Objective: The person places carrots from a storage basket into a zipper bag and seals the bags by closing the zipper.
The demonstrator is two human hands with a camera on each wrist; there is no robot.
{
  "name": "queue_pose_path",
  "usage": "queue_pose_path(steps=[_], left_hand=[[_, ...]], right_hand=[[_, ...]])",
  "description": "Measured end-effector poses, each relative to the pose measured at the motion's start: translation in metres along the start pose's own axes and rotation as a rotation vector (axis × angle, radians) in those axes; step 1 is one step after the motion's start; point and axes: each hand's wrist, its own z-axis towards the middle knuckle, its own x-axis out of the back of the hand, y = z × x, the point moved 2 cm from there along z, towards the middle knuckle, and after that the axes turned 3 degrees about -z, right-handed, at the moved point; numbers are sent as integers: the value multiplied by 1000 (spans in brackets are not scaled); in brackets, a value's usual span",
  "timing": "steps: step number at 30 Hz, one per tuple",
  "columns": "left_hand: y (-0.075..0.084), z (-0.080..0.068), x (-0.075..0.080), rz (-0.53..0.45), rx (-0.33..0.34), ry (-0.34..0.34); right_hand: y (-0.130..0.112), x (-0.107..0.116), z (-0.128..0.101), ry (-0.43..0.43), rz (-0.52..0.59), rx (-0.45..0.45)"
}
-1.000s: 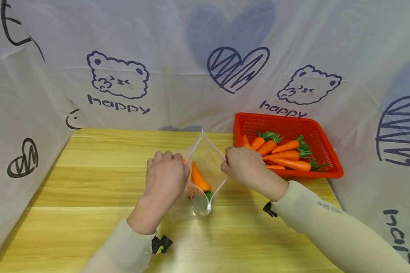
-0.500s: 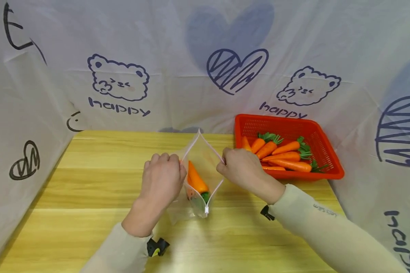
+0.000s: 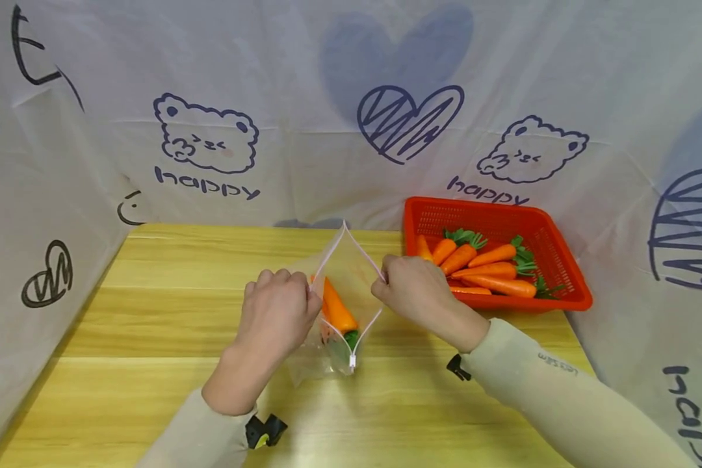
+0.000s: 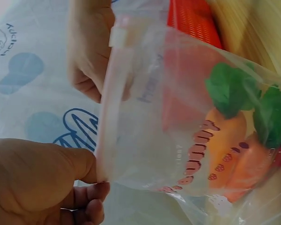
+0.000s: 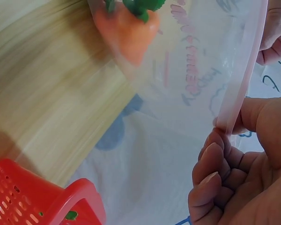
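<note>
Gaping between both hands, bag (image 3: pixel 344 273) rim open.

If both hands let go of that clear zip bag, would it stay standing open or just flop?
Probably flop. The zip bag is thin, wrinkled film, and its mouth gapes only where the left hand and right hand pinch the rims apart. The carrot inside would likely weigh it sideways. The film also looks smooth, perhaps slippery.

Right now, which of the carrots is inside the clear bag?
The single carrot between the two hands, inside the zip bag; all the other carrots lie in the red basket.
</note>
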Motion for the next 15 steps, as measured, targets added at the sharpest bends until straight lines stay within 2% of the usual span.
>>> queue_pose_path(steps=[4,8,12,15], left_hand=[[-2,-1,-5,56,-78,114],[-3,-2,-9,71,-136,193],[-4,-2,-11,66,-159,219],[-4,-2,-12,52,-156,210]], right_hand=[[-1,-1,-1,-5,12,27],[0,-1,-2,4,37,50],[6,1,-5,28,78,66],[15,4,-6,48,104,68]])
